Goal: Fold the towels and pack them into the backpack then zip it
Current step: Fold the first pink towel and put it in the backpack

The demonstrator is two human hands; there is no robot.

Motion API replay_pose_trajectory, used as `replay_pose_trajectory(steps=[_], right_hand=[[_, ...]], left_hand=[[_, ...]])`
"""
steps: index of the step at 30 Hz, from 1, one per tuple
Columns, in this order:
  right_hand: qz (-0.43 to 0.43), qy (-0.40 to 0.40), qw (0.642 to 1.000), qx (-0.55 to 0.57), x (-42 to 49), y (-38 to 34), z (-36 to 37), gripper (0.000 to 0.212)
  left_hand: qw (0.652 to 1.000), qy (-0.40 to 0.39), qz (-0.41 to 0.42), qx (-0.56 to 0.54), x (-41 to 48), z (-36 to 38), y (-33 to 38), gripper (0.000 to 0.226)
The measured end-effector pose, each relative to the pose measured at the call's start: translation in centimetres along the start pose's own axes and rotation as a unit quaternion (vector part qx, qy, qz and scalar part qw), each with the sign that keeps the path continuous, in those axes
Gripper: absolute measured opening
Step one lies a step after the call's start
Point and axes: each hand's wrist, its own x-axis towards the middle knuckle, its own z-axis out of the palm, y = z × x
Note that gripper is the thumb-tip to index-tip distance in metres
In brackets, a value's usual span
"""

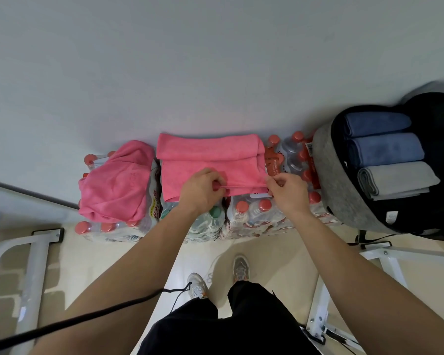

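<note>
A pink towel [210,160] lies partly folded on top of shrink-wrapped packs of water bottles [254,216] against the wall. My left hand [201,189] pinches its near edge at the middle, and my right hand [289,192] pinches the same edge at the right corner. A second pink towel [116,183] sits crumpled on the packs to the left. At the right an open grey and black backpack [344,190] holds two folded blue towels [382,139] and a folded grey towel [397,179] side by side.
White metal frame legs stand on the floor at the left [34,254] and right [385,254]. A black cable [92,313] runs across the lower left. My feet stand on beige tiles close to the bottle packs.
</note>
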Motion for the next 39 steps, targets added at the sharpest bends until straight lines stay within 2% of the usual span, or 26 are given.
replay_pose_trajectory(steps=[3, 10, 14, 16, 18, 21, 23, 27, 32, 35, 39], right_hand=[[0.036, -0.007, 0.999, 0.0, 0.5, -0.2, 0.1, 0.005], [0.005, -0.024, 0.994, -0.105, -0.3, 0.7, 0.4, 0.018], [-0.031, -0.017, 0.986, -0.165, -0.3, 0.5, 0.6, 0.018], [-0.04, -0.025, 0.983, -0.178, 0.0, 0.3, 0.5, 0.018], [-0.054, -0.044, 0.984, -0.167, 0.5, 0.4, 0.4, 0.017], [-0.063, -0.068, 0.985, -0.148, 1.2, 0.5, 0.5, 0.019], [-0.046, -0.06, 0.986, -0.151, 1.4, 0.4, 0.7, 0.024], [0.0, -0.024, 0.988, -0.151, 1.7, 0.2, 1.7, 0.036], [0.052, -0.008, 0.987, -0.15, 1.9, -0.4, 2.6, 0.037], [0.074, -0.001, 0.985, -0.153, 2.0, -0.6, 2.4, 0.035], [0.095, -0.022, 0.985, -0.145, 2.1, -0.4, 2.6, 0.03]], left_hand=[[1.0, -0.004, 0.0, 0.006, -0.2, 0.0, 0.1, 0.01], [1.0, 0.002, 0.009, 0.022, -0.4, 0.3, 0.2, 0.011], [0.998, -0.025, 0.005, 0.064, 0.3, -0.3, 1.7, 0.034], [0.996, -0.026, 0.01, 0.082, 1.5, -0.9, 3.2, 0.029], [0.995, 0.01, 0.04, 0.092, 3.1, -1.4, 4.8, 0.02], [0.984, 0.033, 0.144, 0.103, 6.2, -1.8, 6.6, 0.025], [0.967, -0.006, 0.194, 0.167, 8.5, -1.9, 7.2, 0.037], [0.924, -0.084, 0.237, 0.287, 11.9, -3.0, 8.4, 0.056], [0.904, -0.148, 0.253, 0.31, 13.7, -3.4, 8.9, 0.053], [0.906, -0.173, 0.249, 0.295, 14.4, -3.0, 9.1, 0.053], [0.916, -0.13, 0.251, 0.285, 14.6, -2.7, 9.4, 0.044]])
